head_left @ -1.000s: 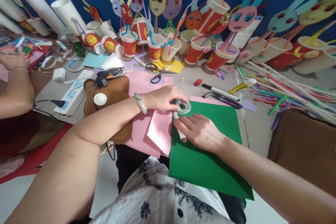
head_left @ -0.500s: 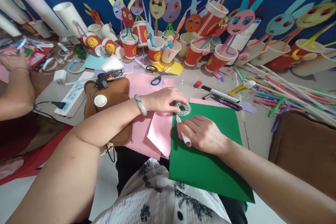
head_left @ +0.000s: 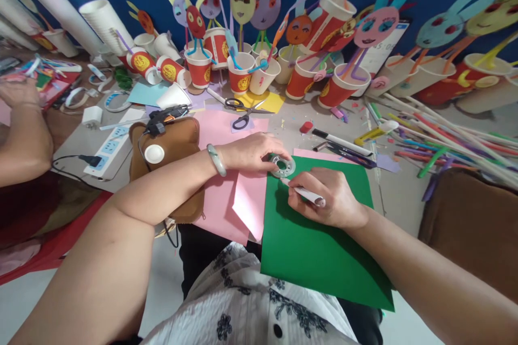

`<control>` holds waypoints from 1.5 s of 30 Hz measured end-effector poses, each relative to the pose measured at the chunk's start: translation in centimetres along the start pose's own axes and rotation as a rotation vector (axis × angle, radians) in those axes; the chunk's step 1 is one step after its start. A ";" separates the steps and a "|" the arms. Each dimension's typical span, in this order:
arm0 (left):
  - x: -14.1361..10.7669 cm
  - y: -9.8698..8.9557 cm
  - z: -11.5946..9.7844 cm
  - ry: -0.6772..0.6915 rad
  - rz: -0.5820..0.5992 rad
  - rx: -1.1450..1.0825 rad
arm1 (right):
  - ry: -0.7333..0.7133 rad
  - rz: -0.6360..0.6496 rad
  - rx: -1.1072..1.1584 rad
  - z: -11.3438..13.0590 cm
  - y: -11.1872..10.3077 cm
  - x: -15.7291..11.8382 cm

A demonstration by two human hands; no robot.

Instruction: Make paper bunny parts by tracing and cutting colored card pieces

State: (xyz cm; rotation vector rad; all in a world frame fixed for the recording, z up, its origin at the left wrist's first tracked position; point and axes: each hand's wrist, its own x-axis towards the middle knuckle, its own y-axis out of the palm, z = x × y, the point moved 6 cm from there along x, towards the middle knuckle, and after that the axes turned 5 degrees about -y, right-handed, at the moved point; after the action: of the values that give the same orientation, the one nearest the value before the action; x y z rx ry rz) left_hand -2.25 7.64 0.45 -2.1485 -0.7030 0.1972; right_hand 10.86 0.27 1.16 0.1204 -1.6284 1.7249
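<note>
A sheet of green paper (head_left: 324,259) lies partly on the table and reaches over my lap. On its upper left corner sits a clear ring-shaped tape roll (head_left: 288,166), gripped at its left side by my left hand (head_left: 259,152). My right hand (head_left: 334,197) holds a white marker (head_left: 311,196), its tip at the lower edge of the ring. Pink paper (head_left: 218,172) lies under my left forearm, with a folded pink piece (head_left: 249,207) beside the green sheet.
Behind stand paper cups (head_left: 242,73) with paper rabbit figures. Scissors (head_left: 247,110), a utility knife (head_left: 376,133) and a bundle of pipe cleaners (head_left: 453,140) lie about. A glue gun (head_left: 162,118) rests by a brown pouch (head_left: 170,143) and power strip (head_left: 109,145). Another person's hand (head_left: 20,91) is at left.
My right hand has moved right along the ring's lower edge, and the marker now leans more to the right. My left hand stays on the ring.
</note>
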 end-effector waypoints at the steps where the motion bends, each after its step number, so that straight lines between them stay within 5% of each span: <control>1: 0.0 0.1 0.0 0.000 -0.003 0.000 | 0.022 -0.007 0.011 -0.3 -0.1 0.0; 23: 0.0 0.1 0.3 -0.003 -0.022 0.003 | 0.469 -0.075 0.384 -5.9 -0.6 -0.8; 45: 0.0 0.1 0.0 0.015 -0.035 0.000 | 0.599 -0.208 0.454 -8.9 0.0 -1.4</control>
State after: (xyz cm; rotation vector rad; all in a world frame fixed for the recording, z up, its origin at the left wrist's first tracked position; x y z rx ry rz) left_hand -2.20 7.57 0.39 -2.1337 -0.7308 0.1621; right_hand 15.52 7.53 -1.26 -0.0138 -0.7576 1.7216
